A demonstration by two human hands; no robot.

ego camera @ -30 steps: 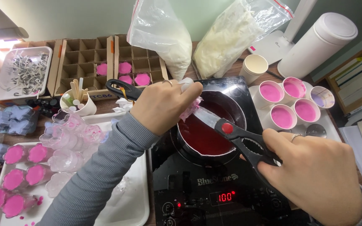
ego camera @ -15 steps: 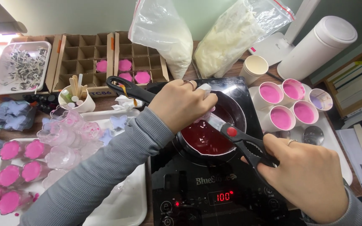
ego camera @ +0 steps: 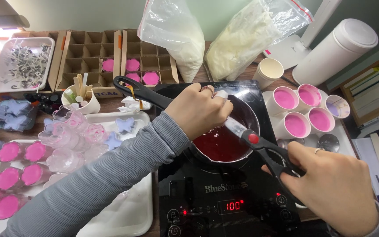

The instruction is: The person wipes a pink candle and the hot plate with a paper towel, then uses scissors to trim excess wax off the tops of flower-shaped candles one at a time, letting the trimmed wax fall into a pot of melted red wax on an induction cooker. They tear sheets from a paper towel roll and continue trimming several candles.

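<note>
the left hand is closed over something pale above the pot of dark red liquid, and the right hand grips the black scissors, blades under the left fingers. a slip could nick a finger or splash hot liquid onto the cooktop. the wooden counter is crowded: pink-filled moulds left, cardboard dividers behind, pink cups right.

Black plastic scissors in the right hand show bright metal blades. Below the left hand, glossy red liquid fills a dark metal pot on smooth, shiny black cooktop glass. Its sleeve is ribbed grey cloth.
</note>
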